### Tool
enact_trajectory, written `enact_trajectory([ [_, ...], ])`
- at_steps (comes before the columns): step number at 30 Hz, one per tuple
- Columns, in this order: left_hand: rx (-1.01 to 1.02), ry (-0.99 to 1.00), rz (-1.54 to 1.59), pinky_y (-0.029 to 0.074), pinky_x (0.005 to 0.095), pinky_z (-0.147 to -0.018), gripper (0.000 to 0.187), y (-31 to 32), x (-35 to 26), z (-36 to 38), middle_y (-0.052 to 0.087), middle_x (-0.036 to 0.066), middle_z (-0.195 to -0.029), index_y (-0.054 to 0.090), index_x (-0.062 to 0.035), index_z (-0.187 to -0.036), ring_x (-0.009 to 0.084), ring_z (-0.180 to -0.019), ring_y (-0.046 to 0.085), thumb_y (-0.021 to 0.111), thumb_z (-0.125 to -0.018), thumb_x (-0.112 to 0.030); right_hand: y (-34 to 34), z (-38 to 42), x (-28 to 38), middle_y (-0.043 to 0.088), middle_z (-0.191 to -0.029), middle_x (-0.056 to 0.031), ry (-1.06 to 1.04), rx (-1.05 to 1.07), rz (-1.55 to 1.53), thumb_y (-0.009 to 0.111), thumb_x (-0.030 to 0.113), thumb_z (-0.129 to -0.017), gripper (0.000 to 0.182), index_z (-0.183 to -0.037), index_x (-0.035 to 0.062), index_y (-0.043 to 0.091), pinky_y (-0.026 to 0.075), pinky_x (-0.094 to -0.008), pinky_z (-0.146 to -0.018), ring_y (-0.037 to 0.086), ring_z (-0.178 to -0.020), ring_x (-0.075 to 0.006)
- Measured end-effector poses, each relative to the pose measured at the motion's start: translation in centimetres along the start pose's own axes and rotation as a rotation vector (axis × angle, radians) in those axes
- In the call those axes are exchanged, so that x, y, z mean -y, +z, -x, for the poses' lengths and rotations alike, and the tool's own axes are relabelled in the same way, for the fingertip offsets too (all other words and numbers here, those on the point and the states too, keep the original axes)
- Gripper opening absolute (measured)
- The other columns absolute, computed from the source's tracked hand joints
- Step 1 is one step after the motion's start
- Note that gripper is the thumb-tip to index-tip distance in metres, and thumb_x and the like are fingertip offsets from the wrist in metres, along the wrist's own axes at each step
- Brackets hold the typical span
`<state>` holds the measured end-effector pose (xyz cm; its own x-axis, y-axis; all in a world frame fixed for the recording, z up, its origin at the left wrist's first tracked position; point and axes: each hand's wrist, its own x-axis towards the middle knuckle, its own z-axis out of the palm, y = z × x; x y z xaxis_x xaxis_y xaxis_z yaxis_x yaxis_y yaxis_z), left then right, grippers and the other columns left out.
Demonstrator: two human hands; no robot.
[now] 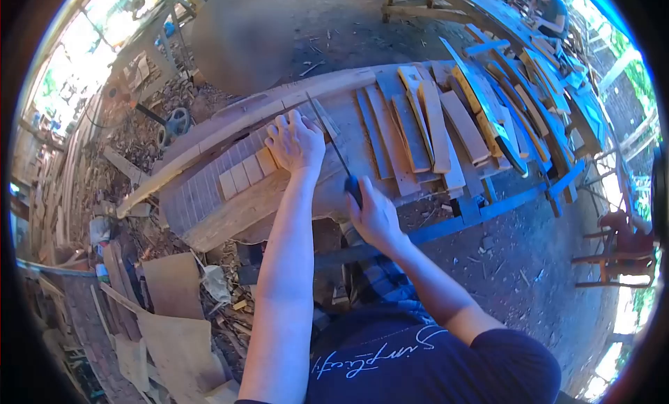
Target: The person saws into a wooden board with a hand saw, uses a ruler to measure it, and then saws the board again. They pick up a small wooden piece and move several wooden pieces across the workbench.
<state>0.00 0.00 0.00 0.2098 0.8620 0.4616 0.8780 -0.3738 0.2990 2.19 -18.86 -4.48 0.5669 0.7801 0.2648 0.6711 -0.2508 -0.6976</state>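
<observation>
My right hand point(376, 216) is wrapped around the black handle point(354, 190) of a hand saw. The saw's long thin blade point(333, 140) points away from me across the workbench, close to the right side of my left hand. My left hand point(296, 140) presses down with curled fingers on a wooden strip point(326, 119), mostly hidden beneath it. Part of the strip shows to the right of the blade. Several small wooden blocks point(240, 177) sit in a row to the left of my left hand, on the worn wooden workbench point(230, 219).
A long wooden beam point(209, 142) runs along the bench's far side. Cut boards point(432, 125) are stacked at the right. Plywood sheets point(178, 334) and scraps lie at lower left. A red chair point(620, 247) stands far right. Another person point(552, 17) is at upper right.
</observation>
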Motion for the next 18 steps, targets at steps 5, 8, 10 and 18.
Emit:
enact_trajectory([
  [5,-0.002,0.086,0.02,0.042,0.0466,-0.085,0.017,0.2,0.4,1.5,0.061,0.012,-0.1,0.064,-0.0103,-0.092,0.0316,-0.102,0.056,0.057,-0.088,-0.025,0.1,-1.7,1.0,0.063,-0.08,-0.0251,-0.011,-0.054,-0.012,0.059,0.027,-0.091,0.032,-0.11,0.0053,0.047,0.049,-0.0548,-0.063,0.061,-0.073,-0.0474],
  [8,-0.039,0.074,0.015,0.042,0.0472,-0.085,0.017,0.7,0.3,1.2,0.061,0.012,-0.1,0.063,-0.0101,-0.091,0.032,-0.102,0.056,0.056,-0.088,-0.025,1.3,-4.8,1.2,0.063,-0.079,-0.0251,0.014,-0.029,-0.005,0.059,0.027,-0.091,0.03,-0.11,0.0057,0.047,0.049,-0.0547,-0.063,0.062,-0.073,-0.0469],
  [10,-0.063,0.035,-0.002,0.042,0.0478,-0.085,0.017,0.5,0.3,1.0,0.062,0.011,-0.1,0.063,-0.0103,-0.089,0.0324,-0.102,0.056,0.055,-0.089,-0.025,0.7,-2.8,0.6,0.063,-0.079,-0.0254,0.005,-0.028,0.0,0.059,0.026,-0.092,0.03,-0.11,0.0057,0.047,0.049,-0.0547,-0.063,0.062,-0.072,-0.0471],
  [18,-0.015,0.076,0.013,0.042,0.0471,-0.087,0.02,0.1,0.3,1.0,0.062,0.012,-0.101,0.062,-0.0091,-0.093,0.0319,-0.104,0.056,0.055,-0.089,-0.028,0.7,-1.3,1.0,0.062,-0.077,-0.0252,0.027,-0.079,0.026,0.059,0.026,-0.092,0.029,-0.109,0.0066,0.047,0.049,-0.0548,-0.062,0.062,-0.071,-0.0474],
])
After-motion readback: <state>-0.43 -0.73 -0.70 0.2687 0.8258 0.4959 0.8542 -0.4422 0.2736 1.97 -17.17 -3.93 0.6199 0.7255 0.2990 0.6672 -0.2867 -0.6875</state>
